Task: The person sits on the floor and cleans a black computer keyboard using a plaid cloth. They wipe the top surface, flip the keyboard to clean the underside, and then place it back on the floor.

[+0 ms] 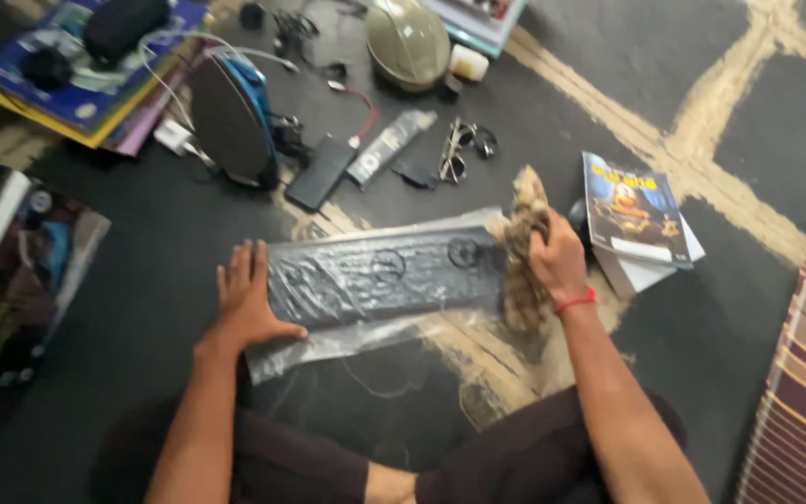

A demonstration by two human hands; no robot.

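Keyboard (384, 273) lay crosswise, left hand (246, 303) flat, open on its left end, right hand (554, 257) fisted around a rag (521, 271) at its right end.

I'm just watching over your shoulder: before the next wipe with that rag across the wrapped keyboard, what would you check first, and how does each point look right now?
1. Left hand flat on the keyboard end, pinning it: ok.
2. Right hand closed on the rag, which sits at the keyboard's right end: ok.
3. Plastic wrap covers the keys: ok, though it sticks out loose along the near edge.
4. Magazine close beside the rag hand, might get brushed: not ok.
5. Sunglasses and remote lie apart from the keyboard on the carpet: ok.
6. Dirt left on the wrap: cannot tell, the picture is blurred.
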